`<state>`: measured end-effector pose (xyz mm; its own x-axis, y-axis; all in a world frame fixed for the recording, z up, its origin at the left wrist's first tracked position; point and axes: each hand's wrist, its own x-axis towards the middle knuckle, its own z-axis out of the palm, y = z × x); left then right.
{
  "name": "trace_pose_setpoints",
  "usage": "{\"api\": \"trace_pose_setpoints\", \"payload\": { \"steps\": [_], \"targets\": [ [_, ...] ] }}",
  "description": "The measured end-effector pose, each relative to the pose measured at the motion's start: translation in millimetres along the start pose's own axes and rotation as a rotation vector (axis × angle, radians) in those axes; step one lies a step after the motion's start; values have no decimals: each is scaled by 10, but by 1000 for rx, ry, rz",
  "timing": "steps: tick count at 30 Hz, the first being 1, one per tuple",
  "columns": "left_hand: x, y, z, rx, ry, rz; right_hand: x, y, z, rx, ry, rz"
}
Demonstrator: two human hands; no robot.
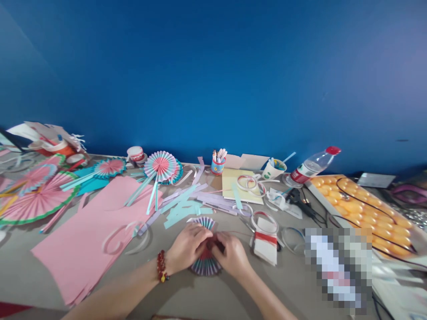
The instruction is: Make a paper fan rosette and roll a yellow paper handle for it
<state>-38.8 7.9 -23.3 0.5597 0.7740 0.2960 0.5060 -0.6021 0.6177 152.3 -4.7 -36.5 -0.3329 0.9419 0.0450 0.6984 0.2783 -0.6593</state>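
A pleated paper fan (206, 266), striped pink, purple and teal, lies spread on the grey table between my hands. My left hand (188, 249), with a beaded bracelet at the wrist, grips the fan's left side near its centre. From the right, my right hand (230, 253) pinches at the same centre, its fingertips close to the left ones. A thin red thread (238, 233) runs from there toward a white card wound with red thread (265, 246). My fingers hide the fan's middle.
Pink paper sheets (96, 222) lie at the left, with finished fans (160, 165) behind. Teal and purple strips (182, 209) are scattered ahead. A bottle (312, 166), a pen cup (218, 164) and a tray of yellow rounded pieces (363, 209) stand farther back and right.
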Motion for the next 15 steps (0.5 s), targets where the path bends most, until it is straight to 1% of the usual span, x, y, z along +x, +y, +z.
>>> {"api": "trace_pose_setpoints", "payload": {
  "steps": [6, 10, 15],
  "targets": [
    [2, -17, 8, 6, 11, 15, 46, -8, -60, 9, -29, 13],
    [11, -19, -4, -5, 15, 30, 45, -4, -45, 10, -37, 23],
    [-2, -32, 28, -19, 37, 29, 41, 9, -17, 15, -27, 13]
  ]
}}
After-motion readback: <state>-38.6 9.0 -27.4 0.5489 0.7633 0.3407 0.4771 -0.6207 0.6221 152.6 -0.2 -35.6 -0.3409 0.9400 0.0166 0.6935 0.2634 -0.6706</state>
